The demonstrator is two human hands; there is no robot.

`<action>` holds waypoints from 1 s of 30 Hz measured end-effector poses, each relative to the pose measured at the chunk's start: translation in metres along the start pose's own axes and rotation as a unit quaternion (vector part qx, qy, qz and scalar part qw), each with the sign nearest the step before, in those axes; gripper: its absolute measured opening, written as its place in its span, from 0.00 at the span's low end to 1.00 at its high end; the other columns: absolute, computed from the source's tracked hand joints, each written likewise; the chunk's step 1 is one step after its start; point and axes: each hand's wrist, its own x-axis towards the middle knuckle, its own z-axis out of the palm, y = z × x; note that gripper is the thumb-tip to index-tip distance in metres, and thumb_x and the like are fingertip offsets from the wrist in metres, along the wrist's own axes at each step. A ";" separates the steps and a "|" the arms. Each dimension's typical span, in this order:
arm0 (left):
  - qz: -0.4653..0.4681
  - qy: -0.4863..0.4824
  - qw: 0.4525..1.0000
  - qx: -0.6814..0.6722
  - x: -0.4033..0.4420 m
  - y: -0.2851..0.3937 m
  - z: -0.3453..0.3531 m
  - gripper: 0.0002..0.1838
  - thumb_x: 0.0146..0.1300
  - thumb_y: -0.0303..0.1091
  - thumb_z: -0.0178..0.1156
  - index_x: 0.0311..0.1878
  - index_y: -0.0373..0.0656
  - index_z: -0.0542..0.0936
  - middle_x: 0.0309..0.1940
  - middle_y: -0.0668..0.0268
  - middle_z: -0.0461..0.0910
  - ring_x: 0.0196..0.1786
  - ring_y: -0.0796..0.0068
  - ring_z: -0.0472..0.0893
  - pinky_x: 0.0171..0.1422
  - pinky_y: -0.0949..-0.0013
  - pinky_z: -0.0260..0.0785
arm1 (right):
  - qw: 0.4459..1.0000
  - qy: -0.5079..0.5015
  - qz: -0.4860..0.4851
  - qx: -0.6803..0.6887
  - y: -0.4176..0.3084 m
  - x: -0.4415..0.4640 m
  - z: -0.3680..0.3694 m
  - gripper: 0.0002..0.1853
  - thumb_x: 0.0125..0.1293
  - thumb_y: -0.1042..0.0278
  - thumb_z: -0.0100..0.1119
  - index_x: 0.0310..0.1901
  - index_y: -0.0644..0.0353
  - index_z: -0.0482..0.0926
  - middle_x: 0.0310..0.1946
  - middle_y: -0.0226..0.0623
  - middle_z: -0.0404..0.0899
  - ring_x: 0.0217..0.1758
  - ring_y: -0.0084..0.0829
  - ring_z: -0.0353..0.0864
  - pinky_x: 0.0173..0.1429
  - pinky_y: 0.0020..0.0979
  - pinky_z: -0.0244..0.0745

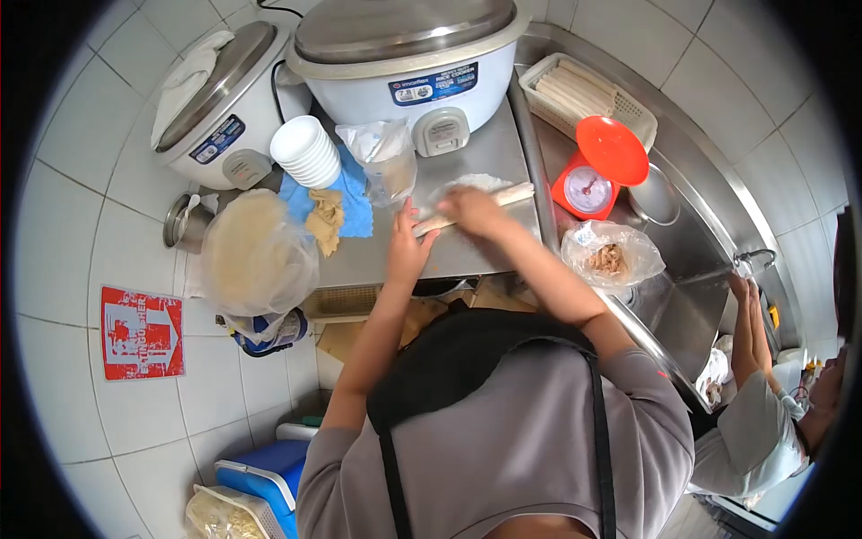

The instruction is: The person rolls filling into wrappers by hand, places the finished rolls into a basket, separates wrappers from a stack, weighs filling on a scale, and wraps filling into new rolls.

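A long, pale uncooked spring roll (514, 194) lies slantwise on the steel counter. At its near left end, my left hand (410, 249) has thumb and fingers closed around it. My right hand (474, 214) is over its middle, the fingers smeared by motion, so their grip is unclear. Behind the right hand a thin whitish sheet or bag (480, 182) lies on the counter, partly covered. A clear plastic bag (382, 162) with pale contents stands just beyond my left hand.
Two rice cookers (404, 85) stand behind, with stacked white bowls (305, 151), a blue cloth (355, 202) and bagged round wrappers (256, 247) at left. Rightward are a red scale (588, 190), bagged filling (611, 259), a basket of rolls (646, 117) and a co-worker's hands (752, 292) by the sink.
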 end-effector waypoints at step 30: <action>0.019 -0.301 0.953 -0.019 0.045 0.019 0.019 0.16 0.51 0.31 0.65 0.44 0.37 0.79 0.35 0.58 0.79 0.42 0.58 0.77 0.47 0.65 0.69 | 0.996 0.088 -0.026 -0.013 0.054 -0.056 -0.040 0.06 0.53 0.63 0.62 0.31 0.54 0.80 0.32 0.32 0.76 0.45 0.36 0.73 0.49 0.38 0.63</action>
